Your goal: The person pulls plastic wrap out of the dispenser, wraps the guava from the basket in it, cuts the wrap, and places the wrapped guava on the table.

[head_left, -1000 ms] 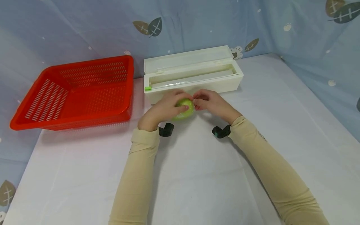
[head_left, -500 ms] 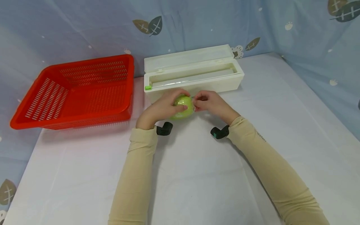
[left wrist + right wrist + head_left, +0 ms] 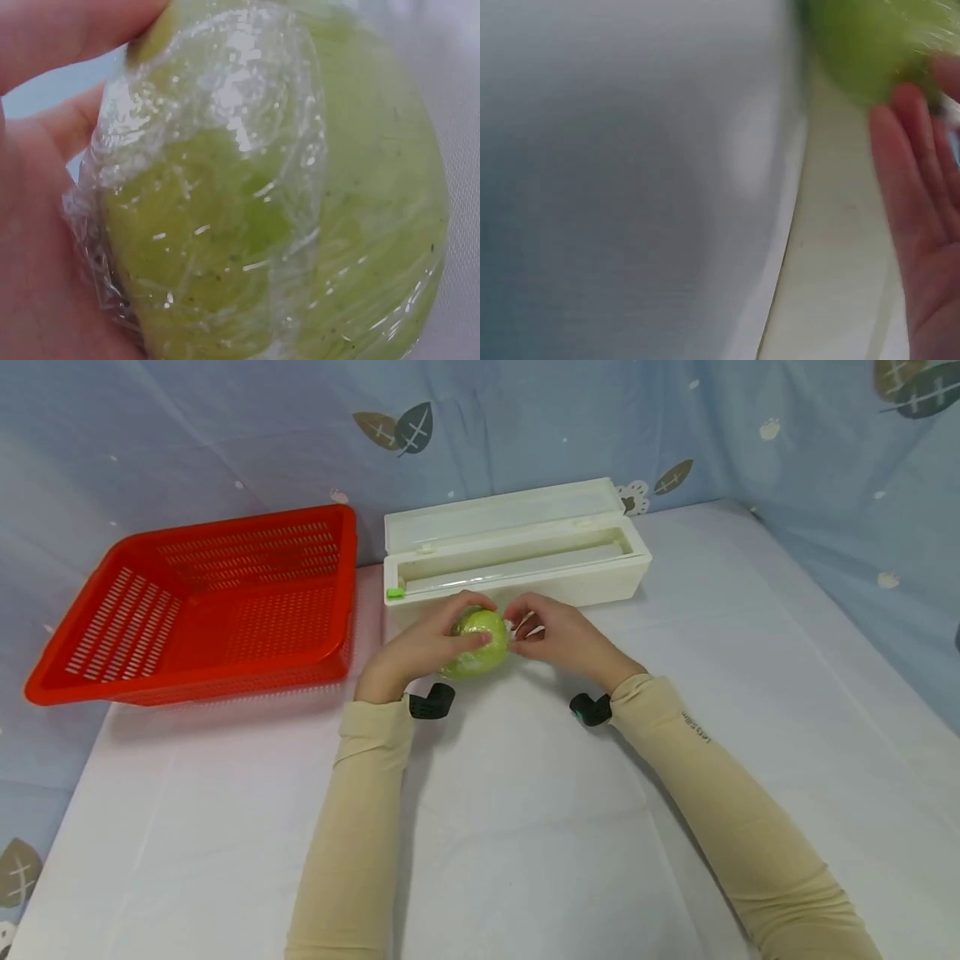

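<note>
A round yellow-green fruit (image 3: 480,653), like an apple, is wrapped in clear, wrinkled cling film (image 3: 240,97). My left hand (image 3: 422,647) grips it from the left, thumb on the near side and fingers over the far side. In the left wrist view crumpled film bunches against the palm, and dark specks dot the fruit's skin. At the fruit's right side, the thumb and fingertips of my right hand (image 3: 572,642) pinch a whitish end of the film. The right wrist view shows these fingertips close at the fruit's end.
Just behind the hands stands a long white cling film dispenser (image 3: 611,578), its lid raised and a green slider (image 3: 395,594) at its left end. A red slotted basket (image 3: 225,678) is at the left. A patterned blue cloth (image 3: 525,427) hangs behind the white-covered table (image 3: 540,827).
The left hand and the fruit have shifted slightly left, and more of the fruit shows. The right hand's fingers have changed position, still at the fruit's right side.
</note>
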Demonstrator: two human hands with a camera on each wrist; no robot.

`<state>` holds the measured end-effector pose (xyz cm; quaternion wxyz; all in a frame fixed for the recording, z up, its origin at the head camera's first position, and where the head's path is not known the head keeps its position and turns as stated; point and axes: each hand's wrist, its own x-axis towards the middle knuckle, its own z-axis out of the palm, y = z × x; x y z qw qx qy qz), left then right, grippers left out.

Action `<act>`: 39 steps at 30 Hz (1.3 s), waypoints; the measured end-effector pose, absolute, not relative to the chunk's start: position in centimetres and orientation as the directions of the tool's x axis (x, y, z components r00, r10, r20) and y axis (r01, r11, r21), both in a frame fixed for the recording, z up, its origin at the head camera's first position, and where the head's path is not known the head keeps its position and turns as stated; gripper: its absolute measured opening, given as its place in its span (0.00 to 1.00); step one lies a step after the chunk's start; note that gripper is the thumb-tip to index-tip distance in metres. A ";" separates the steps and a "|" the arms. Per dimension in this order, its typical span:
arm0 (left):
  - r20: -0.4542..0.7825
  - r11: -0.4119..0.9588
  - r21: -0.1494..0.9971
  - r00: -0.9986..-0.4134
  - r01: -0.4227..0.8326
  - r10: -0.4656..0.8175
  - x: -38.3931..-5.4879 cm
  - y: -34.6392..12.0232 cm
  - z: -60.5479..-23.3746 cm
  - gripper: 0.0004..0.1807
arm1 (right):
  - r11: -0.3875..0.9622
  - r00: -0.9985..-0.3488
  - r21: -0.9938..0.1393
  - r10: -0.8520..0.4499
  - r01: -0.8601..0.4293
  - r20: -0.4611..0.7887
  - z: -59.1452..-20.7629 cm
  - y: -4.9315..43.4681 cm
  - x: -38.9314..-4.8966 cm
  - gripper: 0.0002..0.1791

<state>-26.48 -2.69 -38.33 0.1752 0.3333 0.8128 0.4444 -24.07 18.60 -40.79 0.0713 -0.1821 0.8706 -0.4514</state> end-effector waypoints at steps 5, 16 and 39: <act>0.012 0.375 0.841 -0.706 0.391 0.708 -25.8 -2.5 -37.4 0.19 | 0.602 -0.915 -0.703 -0.357 -0.379 0.187 -40.9 18.2 -23.8 0.06; 0.008 0.385 0.839 -0.716 0.385 0.698 -26.8 -2.9 -39.0 0.20 | 0.696 -0.911 -0.588 -0.309 -0.412 0.272 -40.7 17.3 -23.2 0.04; -0.024 0.407 0.835 -0.714 0.371 0.700 -25.0 -2.4 -36.4 0.18 | 0.638 -0.972 -0.735 -0.195 -0.229 0.134 -41.0 17.6 -23.6 0.05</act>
